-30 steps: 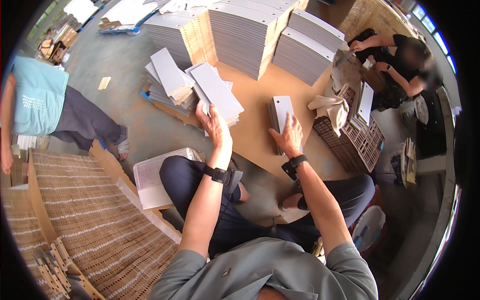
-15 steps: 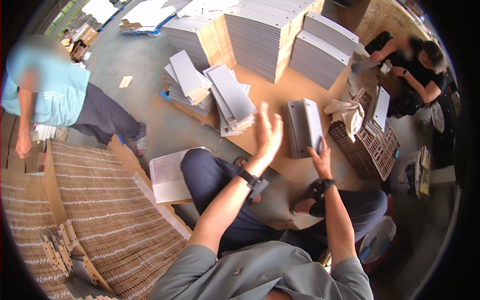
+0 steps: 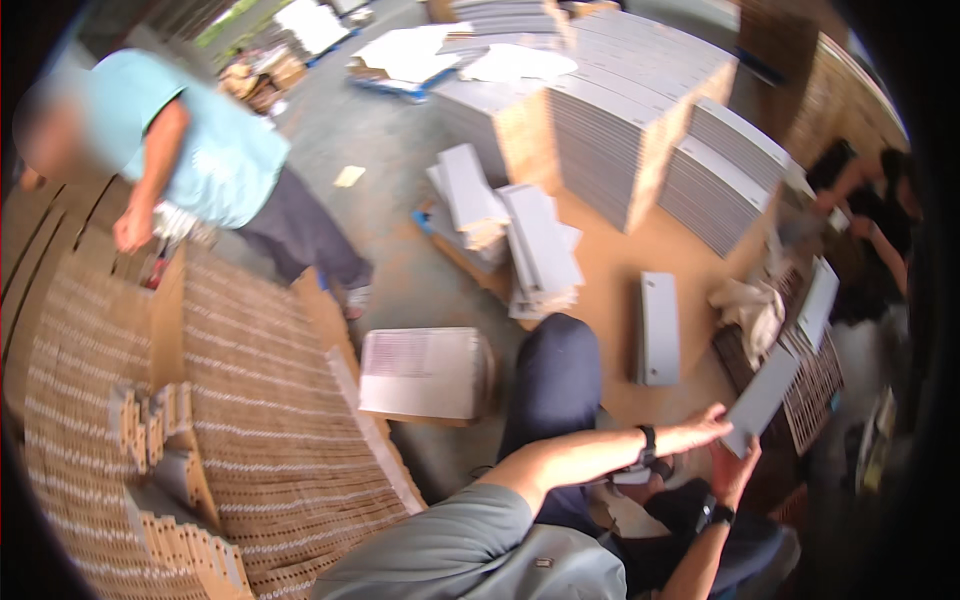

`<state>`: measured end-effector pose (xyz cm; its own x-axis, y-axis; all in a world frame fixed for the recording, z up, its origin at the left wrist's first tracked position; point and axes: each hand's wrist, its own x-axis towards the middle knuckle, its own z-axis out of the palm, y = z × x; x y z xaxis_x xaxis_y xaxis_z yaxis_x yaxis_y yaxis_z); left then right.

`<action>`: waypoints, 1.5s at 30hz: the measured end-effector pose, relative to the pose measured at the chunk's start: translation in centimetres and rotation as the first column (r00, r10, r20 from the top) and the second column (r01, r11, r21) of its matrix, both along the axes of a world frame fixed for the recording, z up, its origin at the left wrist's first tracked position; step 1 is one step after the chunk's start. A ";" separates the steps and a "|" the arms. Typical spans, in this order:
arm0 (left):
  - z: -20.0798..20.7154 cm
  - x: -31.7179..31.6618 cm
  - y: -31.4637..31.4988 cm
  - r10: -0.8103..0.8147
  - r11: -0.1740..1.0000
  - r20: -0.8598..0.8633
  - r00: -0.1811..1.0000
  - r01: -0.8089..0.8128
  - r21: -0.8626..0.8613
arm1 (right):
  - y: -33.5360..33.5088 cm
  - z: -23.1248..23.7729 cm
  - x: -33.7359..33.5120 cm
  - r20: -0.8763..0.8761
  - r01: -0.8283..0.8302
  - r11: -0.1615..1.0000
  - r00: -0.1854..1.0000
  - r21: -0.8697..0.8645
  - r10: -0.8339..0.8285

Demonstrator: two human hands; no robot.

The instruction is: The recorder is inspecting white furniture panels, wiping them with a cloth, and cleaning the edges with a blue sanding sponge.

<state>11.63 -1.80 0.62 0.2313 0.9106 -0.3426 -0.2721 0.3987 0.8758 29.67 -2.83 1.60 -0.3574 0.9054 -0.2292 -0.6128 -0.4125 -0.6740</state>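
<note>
Head view: grey panel (image 3: pixel 762 400) is up at the right, tilted, both hands at its near end. Left hand (image 3: pixel 705 428) has fingertips narrowed on the near-left edge; right hand (image 3: pixel 735 470) grips the near end just beside it. Blur hides how firm either pinch is. Far end overlaps the crate (image 3: pixel 808 405) in view; can't tell if they touch. For good control I'd spread the grips along opposite edges so the far end doesn't swing, and steer corners clear of the cloth (image 3: pixel 750 312) and upright piece (image 3: pixel 820 290) by the crate.
</note>
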 end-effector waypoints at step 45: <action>3.7 -11.9 -0.8 0.830 0.539 -0.291 0.475 -0.554 0.634 | 5.5 4.1 -18.1 0.949 -0.442 0.841 0.087 0.311 -0.305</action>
